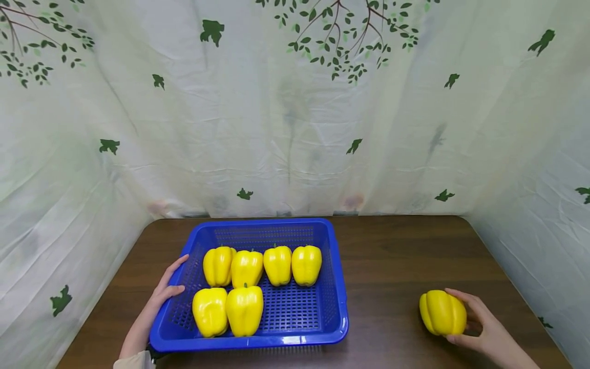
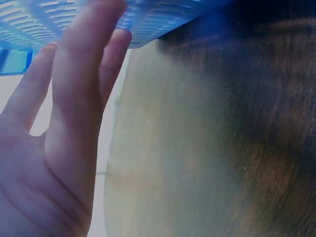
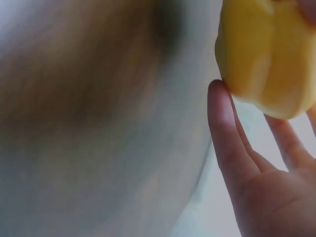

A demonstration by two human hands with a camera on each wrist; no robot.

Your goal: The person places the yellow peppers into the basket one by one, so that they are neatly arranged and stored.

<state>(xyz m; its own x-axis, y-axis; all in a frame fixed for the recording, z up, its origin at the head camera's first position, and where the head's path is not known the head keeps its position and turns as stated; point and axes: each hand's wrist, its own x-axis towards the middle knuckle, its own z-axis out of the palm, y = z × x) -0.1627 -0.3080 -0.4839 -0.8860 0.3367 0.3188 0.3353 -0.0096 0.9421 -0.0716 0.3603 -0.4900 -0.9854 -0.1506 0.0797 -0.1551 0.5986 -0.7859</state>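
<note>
On the left of the table stands a blue plastic basket point(image 1: 341, 287) with slotted walls. My left hand point(image 1: 161, 292) holds its left side, thumb on the rim; in the left wrist view the fingers point(image 2: 76, 84) reach up to the slotted wall. Several yellow bell peppers point(image 1: 277, 265) lie inside, a row at the back and two at the front left. Over the right part of the table, my right hand point(image 1: 481, 323) grips another yellow bell pepper point(image 1: 441, 311) between thumb and fingers. The right wrist view shows that pepper point(image 3: 266, 54) from below, fingertips against its side.
The brown wooden table point(image 1: 387, 266) extends between the basket and the right hand. A pale curtain point(image 1: 295, 118) with leaf prints hangs behind the table and along both sides.
</note>
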